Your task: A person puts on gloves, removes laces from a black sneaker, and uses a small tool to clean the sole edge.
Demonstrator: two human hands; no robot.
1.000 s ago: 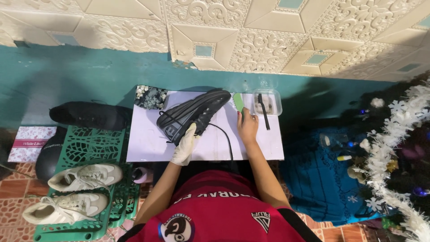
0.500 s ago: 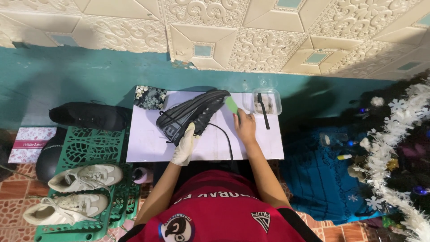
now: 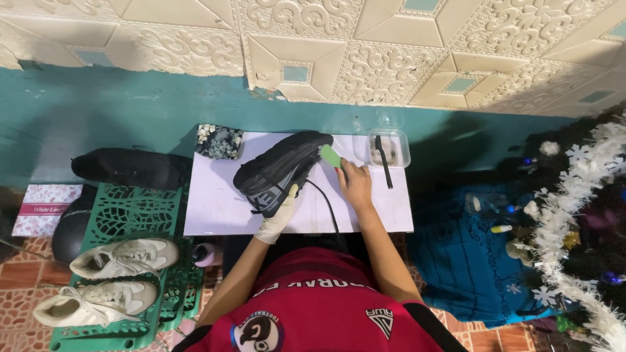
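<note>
A black shoe (image 3: 282,171) lies tilted on its side near the middle of a small white counter (image 3: 215,208), its toe end raised toward the far edge and its heel end down toward the person. The shoe is dark all over with a ribbed, ridged upper surface, and a black lace or cord (image 3: 326,205) trails from it across the counter toward the near edge.

The left hand (image 3: 279,218), in a pale glove, is clenched around the near, lower end of the shoe, its grip grasping that end and propping the shoe up. The right hand (image 3: 355,184), bare, sits just right of the shoe; its grip pinches a small green piece (image 3: 330,156), whether cloth or sponge I cannot tell, pressed against the shoe's upper end.

Right of the shoe, at the counter's far right corner, stands a clear plastic tray (image 3: 398,153) with a dark brush (image 3: 383,163) lying across it. At the far left corner of the counter rests a patterned dark box (image 3: 219,141).

Left of the counter, another black shoe (image 3: 127,168) sits by the teal wall, and a pair of white sneakers (image 3: 114,277) lies on a green plastic stand (image 3: 140,208). Right of the counter is a blue cloth (image 3: 456,254).
</note>
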